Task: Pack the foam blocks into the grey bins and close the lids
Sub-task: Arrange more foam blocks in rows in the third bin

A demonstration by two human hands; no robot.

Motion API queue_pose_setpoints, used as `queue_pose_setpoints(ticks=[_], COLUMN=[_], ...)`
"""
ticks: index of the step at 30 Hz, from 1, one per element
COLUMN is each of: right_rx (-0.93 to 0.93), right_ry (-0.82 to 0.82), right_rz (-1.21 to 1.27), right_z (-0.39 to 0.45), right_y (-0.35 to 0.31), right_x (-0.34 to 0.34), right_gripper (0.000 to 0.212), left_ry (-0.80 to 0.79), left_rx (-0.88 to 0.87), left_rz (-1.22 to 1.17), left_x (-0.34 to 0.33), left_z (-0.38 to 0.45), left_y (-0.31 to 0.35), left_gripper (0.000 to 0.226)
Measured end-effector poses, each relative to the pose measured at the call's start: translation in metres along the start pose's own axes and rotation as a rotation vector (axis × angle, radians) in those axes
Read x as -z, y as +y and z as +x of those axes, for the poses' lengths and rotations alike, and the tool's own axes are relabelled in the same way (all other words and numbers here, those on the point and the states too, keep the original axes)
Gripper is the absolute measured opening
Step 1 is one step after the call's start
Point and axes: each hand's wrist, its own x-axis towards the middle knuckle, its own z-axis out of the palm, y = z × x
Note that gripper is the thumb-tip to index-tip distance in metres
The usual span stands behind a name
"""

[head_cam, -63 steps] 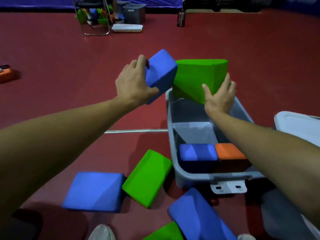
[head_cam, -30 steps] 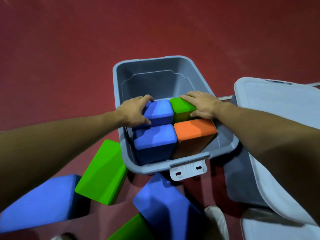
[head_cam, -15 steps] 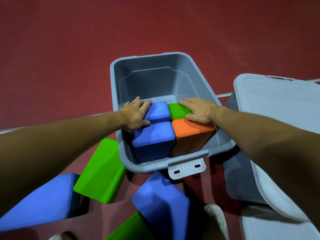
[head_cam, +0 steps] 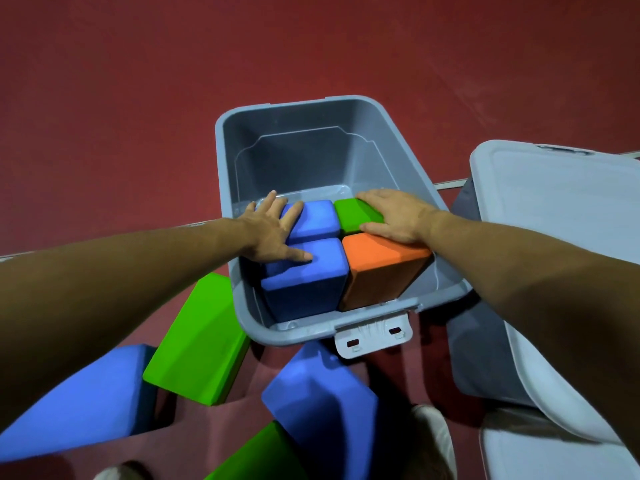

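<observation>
An open grey bin (head_cam: 391, 133) stands on the red floor. Four foam blocks stand packed in its near half: a near blue block (head_cam: 308, 278), a far blue block (head_cam: 318, 218), a green block (head_cam: 353, 214) and an orange block (head_cam: 381, 268). My left hand (head_cam: 273, 230) lies flat with spread fingers across both blue blocks. My right hand (head_cam: 394, 214) presses flat on the green block and the orange block's far edge. The bin's far half holds nothing.
Loose blocks lie on the floor near me: a green block (head_cam: 201, 341), a blue block (head_cam: 69, 407) at left, a blue block (head_cam: 325, 410) below the bin's latch (head_cam: 374, 336), and another green block (head_cam: 256, 455). A grey lid (head_cam: 561, 237) lies on the right.
Both hands lowered the blue and green blocks into the bin and pushed them down level with the others. My left fingers have since spread flat over the blue blocks.
</observation>
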Motion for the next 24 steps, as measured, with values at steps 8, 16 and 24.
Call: queue_pose_setpoints(ticks=[8,16,24], right_rx=[0.034,0.045,0.032], right_ry=[0.068,0.060,0.118], right_rz=[-0.004,-0.003,0.053], right_z=[-0.003,-0.001,-0.008], right_y=[-0.004,0.000,0.005], right_x=[-0.004,-0.002,-0.008], right_gripper=[0.073,0.063,0.063], left_ry=[-0.103,-0.076,-0.078], left_rx=[0.037,0.036,0.037], left_rz=[0.075,0.109,0.102], left_x=[-0.004,-0.009,-0.011], left_z=[0.000,-0.001,-0.001], left_y=[0.002,0.008,0.010], left_gripper=[0.127,0.129,0.123])
